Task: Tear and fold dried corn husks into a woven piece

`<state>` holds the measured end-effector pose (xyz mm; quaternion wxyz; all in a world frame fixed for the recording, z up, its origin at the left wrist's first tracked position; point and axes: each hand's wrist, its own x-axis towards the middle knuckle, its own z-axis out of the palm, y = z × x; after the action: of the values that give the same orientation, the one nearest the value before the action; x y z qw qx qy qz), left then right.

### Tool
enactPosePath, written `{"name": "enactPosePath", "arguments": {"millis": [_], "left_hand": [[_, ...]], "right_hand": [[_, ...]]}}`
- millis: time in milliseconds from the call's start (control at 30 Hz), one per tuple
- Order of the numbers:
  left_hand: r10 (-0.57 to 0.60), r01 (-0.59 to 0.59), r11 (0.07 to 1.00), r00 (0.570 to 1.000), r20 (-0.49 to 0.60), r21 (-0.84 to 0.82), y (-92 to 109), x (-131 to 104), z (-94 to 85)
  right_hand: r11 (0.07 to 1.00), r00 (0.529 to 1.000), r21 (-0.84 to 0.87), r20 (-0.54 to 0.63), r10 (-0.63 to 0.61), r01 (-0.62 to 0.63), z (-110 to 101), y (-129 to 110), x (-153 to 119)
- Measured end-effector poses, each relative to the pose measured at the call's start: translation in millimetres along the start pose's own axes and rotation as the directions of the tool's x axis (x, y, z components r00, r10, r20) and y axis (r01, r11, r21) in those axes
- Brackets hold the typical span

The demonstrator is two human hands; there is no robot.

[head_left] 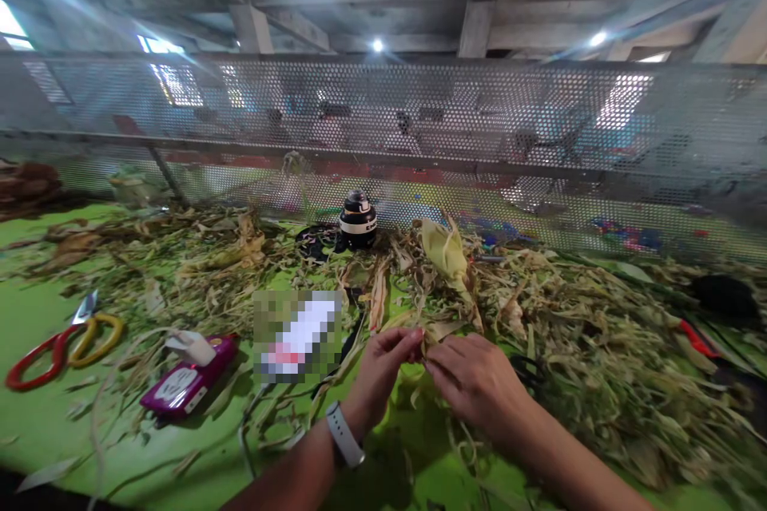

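My left hand [389, 367], with a pale watch strap [345, 435] on its wrist, pinches the end of a thin, yellowish strip of dry husk [428, 339]. Close against it, the bent fingers of my right hand [476, 379] grip the same strip from the other side. The fingertips of both hands nearly meet and hide part of the strip. Just beyond them rises a larger pale yellow-green husk piece [444, 249], its narrow end pointing down toward my right hand. Whether it joins the held strip I cannot tell.
Dry husk scraps [575, 319] cover much of the green tabletop [36, 431]. Red-and-yellow scissors [60, 347], a purple box with a white plug [188, 383] and a blurred-out phone-like item [300, 335] lie leftward. A black jar [358, 222] stands before the perforated metal screen [383, 112].
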<state>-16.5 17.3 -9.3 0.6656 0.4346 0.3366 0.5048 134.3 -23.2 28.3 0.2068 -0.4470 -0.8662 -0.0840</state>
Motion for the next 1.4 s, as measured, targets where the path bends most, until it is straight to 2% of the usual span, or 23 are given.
{"name": "enactPosePath", "arguments": {"millis": [167,233,300,433,500,700,833,900,1000,1100,1233,1400], "left_hand": [[-0.088,0.092,0.995,0.993,0.076,-0.048,-3,1,-0.9],[-0.102,0.104,0.994,0.993,0.064,-0.030,-2,1,-0.4],[-0.079,0.080,0.996,0.997,0.023,-0.040,-1,1,0.0],[-0.065,0.064,0.996,0.998,-0.006,-0.061,-2,1,-1.1],[-0.065,0.065,0.997,0.998,0.004,-0.047,-4,2,-2.0],[-0.068,0.068,0.997,0.998,0.001,0.021,-2,1,-1.5],[0.038,-0.035,0.993,0.999,-0.026,0.111,5,-1,0.7],[0.070,-0.063,0.987,0.997,-0.037,0.149,6,-1,1.2],[-0.004,0.009,0.987,0.999,-0.033,0.158,6,-2,1.5],[-0.060,0.059,0.990,0.998,0.003,0.125,4,-3,1.8],[-0.062,0.063,0.997,0.998,0.030,-0.033,1,-5,1.8],[-0.042,0.050,0.980,0.998,0.042,-0.194,-1,-7,2.9]], "right_hand": [[0.998,0.997,0.050,0.049,-0.052,0.049,0,2,1],[0.996,0.998,0.075,0.048,-0.047,0.044,-2,0,1],[0.994,1.000,0.109,0.020,0.006,-0.008,-4,-1,2],[0.969,0.976,0.140,-0.050,0.212,-0.204,-8,4,5],[0.950,0.962,0.165,-0.024,0.273,-0.265,-7,8,6],[0.909,0.956,0.297,0.108,0.272,-0.292,-8,13,7],[0.828,0.921,0.404,0.186,0.341,-0.388,-16,16,8],[0.803,0.910,0.429,0.195,0.365,-0.414,-19,17,9],[0.783,0.907,0.461,0.162,0.389,-0.418,-21,19,10],[0.732,0.897,0.525,0.184,0.402,-0.435,-19,18,10],[0.655,0.878,0.589,0.252,0.408,-0.473,-11,11,7],[0.634,0.893,0.635,0.245,0.377,-0.442,-5,4,6]]}}
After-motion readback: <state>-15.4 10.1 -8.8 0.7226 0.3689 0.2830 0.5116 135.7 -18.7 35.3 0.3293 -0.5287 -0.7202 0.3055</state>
